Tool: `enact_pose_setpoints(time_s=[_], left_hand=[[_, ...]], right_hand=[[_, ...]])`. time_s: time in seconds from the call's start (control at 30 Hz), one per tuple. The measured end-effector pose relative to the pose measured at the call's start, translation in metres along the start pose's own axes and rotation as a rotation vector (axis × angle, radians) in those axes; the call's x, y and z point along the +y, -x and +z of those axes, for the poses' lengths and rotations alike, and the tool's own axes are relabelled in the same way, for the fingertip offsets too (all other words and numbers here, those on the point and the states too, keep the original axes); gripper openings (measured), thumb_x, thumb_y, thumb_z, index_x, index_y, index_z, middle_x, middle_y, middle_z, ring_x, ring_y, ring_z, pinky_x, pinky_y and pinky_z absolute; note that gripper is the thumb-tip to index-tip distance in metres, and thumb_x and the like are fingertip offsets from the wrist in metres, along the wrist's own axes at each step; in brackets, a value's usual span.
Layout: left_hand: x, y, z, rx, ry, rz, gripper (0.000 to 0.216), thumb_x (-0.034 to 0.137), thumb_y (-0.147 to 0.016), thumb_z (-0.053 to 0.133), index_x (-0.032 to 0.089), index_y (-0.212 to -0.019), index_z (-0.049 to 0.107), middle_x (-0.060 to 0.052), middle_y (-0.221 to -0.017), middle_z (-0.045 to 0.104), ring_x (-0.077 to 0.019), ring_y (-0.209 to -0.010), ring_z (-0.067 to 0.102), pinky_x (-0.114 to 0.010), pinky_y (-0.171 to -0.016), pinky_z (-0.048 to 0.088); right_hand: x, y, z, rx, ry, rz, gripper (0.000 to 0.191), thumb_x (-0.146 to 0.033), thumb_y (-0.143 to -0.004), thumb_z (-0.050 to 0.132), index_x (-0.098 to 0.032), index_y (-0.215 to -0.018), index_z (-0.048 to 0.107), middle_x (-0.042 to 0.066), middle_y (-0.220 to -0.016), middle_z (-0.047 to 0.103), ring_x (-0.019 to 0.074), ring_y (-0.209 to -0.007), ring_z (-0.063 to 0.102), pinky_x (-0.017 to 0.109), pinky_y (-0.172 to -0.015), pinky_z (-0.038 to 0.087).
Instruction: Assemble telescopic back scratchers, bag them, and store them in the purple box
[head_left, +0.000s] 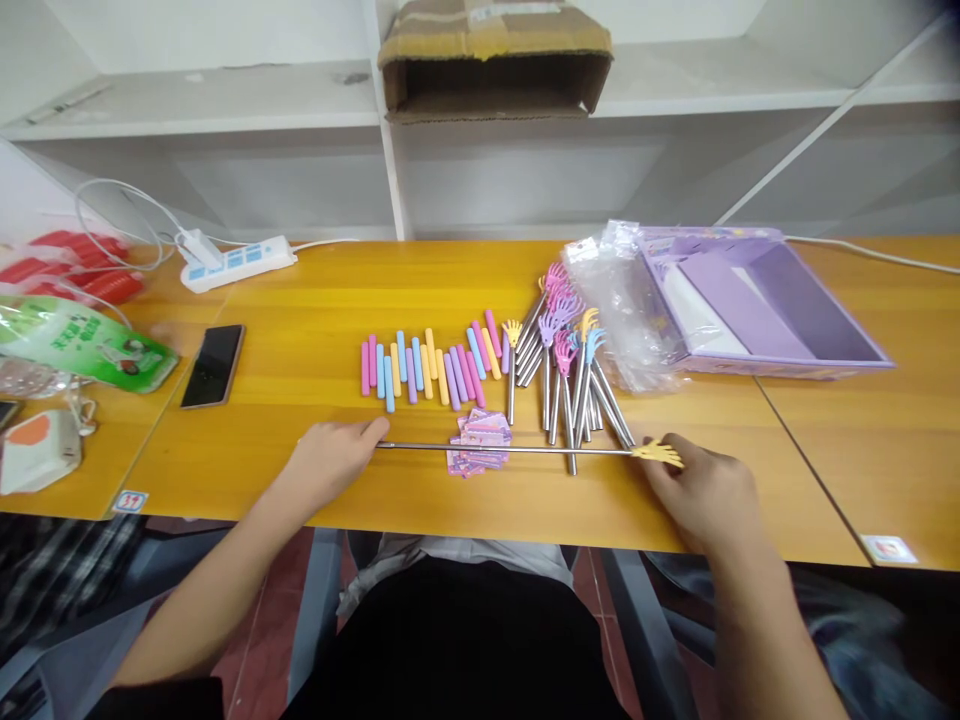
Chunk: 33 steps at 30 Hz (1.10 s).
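Fingers on both sides are curled in: the left hand (334, 460) grips the left end of a long metal rod (555, 451), and the right hand (709, 495) has its yellow hand-shaped head (657, 454) — a light pinch, by the look of it. That rod runs level over some cards (480, 428) near the counter's (225, 450) front edge. Just beyond lie coloured tubes (426, 370) — with more rods (546, 400) heaped to their right and a purple box (825, 310) at far right.

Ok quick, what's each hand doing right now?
Left hand: closed, holding one end of the metal rod.
Right hand: closed, holding the same rod at its yellow hand-shaped head.
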<state>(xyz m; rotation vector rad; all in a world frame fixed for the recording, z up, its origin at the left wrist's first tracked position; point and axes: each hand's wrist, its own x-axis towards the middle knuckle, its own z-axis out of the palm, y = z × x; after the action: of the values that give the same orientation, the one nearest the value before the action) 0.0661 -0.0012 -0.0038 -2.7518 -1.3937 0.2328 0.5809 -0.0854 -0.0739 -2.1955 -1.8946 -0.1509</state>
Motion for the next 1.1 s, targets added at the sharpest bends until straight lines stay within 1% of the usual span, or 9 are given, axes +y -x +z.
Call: enact_pose_setpoints(time_s=[0.13, 0.27, 0.4, 0.5, 0.67, 0.8, 0.9, 1.03, 1.1], left_hand=[[0.029, -0.011, -0.002, -0.031, -0.038, 0.013, 0.020, 0.008, -0.096, 0.051, 0.021, -0.106, 0.063, -0.006, -0.079, 0.074, -0.0250, -0.066, 0.072, -0.031, -0.055, 0.047], [0.071, -0.020, -0.008, -0.093, 0.033, 0.109, 0.021, 0.007, -0.100, 0.050, 0.019, -0.111, 0.064, -0.007, -0.084, 0.076, -0.0254, -0.070, 0.076, -0.031, -0.058, 0.053], [0.103, -0.024, -0.016, -0.135, 0.108, 0.108, 0.022, 0.006, -0.101, 0.051, 0.018, -0.115, 0.064, -0.009, -0.090, 0.078, -0.0253, -0.074, 0.078, -0.032, -0.061, 0.057], [0.111, -0.025, -0.021, -0.159, 0.104, 0.109, 0.023, 0.005, -0.101, 0.048, 0.017, -0.115, 0.064, -0.009, -0.090, 0.078, -0.0276, -0.075, 0.080, -0.034, -0.062, 0.060], [0.111, -0.027, -0.030, -0.222, 0.085, 0.120, 0.027, 0.006, -0.103, 0.045, 0.016, -0.120, 0.063, -0.010, -0.096, 0.079, -0.0295, -0.080, 0.081, -0.036, -0.066, 0.063], [0.111, -0.028, -0.030, -0.213, 0.091, 0.125, 0.030, 0.005, -0.103, 0.043, 0.016, -0.122, 0.064, -0.011, -0.096, 0.078, -0.0297, -0.079, 0.080, -0.037, -0.066, 0.062], [0.112, -0.029, -0.027, -0.178, 0.131, 0.104, 0.029, 0.010, -0.105, 0.043, 0.016, -0.124, 0.064, -0.010, -0.095, 0.077, -0.0294, -0.078, 0.079, -0.037, -0.066, 0.060], [0.104, -0.041, -0.026, -0.065, 0.305, 0.079, 0.024, 0.027, -0.109, 0.048, 0.016, -0.125, 0.062, -0.013, -0.106, 0.076, -0.0284, -0.082, 0.076, -0.038, -0.069, 0.059], [0.092, -0.053, -0.027, 0.007, 0.450, 0.085, 0.025, 0.029, -0.109, 0.048, 0.016, -0.125, 0.062, -0.014, -0.113, 0.074, -0.0273, -0.091, 0.075, -0.038, -0.078, 0.059]], right_hand=[[-0.040, -0.003, -0.003, 0.097, -0.078, -0.171, 0.036, -0.044, -0.096, 0.055, -0.021, -0.069, 0.061, 0.002, -0.053, 0.056, 0.0155, -0.048, 0.048, 0.027, -0.058, 0.029], [-0.098, 0.002, -0.012, 0.126, -0.077, -0.336, 0.029, -0.037, -0.098, 0.054, -0.020, -0.077, 0.065, 0.003, -0.057, 0.062, 0.0154, -0.050, 0.052, 0.028, -0.058, 0.027], [-0.154, 0.018, -0.017, 0.159, -0.053, -0.355, 0.019, -0.026, -0.096, 0.053, -0.020, -0.079, 0.061, 0.001, -0.058, 0.062, 0.0149, -0.050, 0.052, 0.030, -0.059, 0.025], [-0.175, 0.025, -0.016, 0.104, -0.032, -0.402, 0.016, -0.025, -0.093, 0.056, -0.021, -0.078, 0.057, 0.001, -0.058, 0.062, 0.0152, -0.048, 0.052, 0.031, -0.058, 0.021], [-0.176, 0.022, -0.011, 0.030, -0.055, -0.443, 0.016, -0.025, -0.095, 0.058, -0.020, -0.079, 0.057, 0.003, -0.060, 0.066, 0.0160, -0.047, 0.054, 0.032, -0.058, 0.019], [-0.174, 0.016, -0.010, -0.084, -0.061, -0.407, 0.015, -0.027, -0.097, 0.058, -0.020, -0.083, 0.058, 0.005, -0.064, 0.069, 0.0176, -0.051, 0.059, 0.033, -0.058, 0.019], [-0.175, 0.009, -0.017, -0.184, -0.049, -0.391, 0.014, -0.028, -0.099, 0.059, -0.019, -0.089, 0.061, 0.008, -0.072, 0.073, 0.0199, -0.057, 0.064, 0.033, -0.059, 0.020], [-0.163, -0.023, -0.042, -0.324, -0.116, -0.410, 0.012, -0.031, -0.103, 0.059, -0.020, -0.100, 0.064, 0.008, -0.083, 0.076, 0.0198, -0.063, 0.066, 0.032, -0.059, 0.024], [-0.148, -0.053, -0.056, -0.406, -0.208, -0.398, 0.014, -0.034, -0.103, 0.059, -0.022, -0.095, 0.064, 0.004, -0.080, 0.075, 0.0178, -0.063, 0.064, 0.030, -0.059, 0.027]])
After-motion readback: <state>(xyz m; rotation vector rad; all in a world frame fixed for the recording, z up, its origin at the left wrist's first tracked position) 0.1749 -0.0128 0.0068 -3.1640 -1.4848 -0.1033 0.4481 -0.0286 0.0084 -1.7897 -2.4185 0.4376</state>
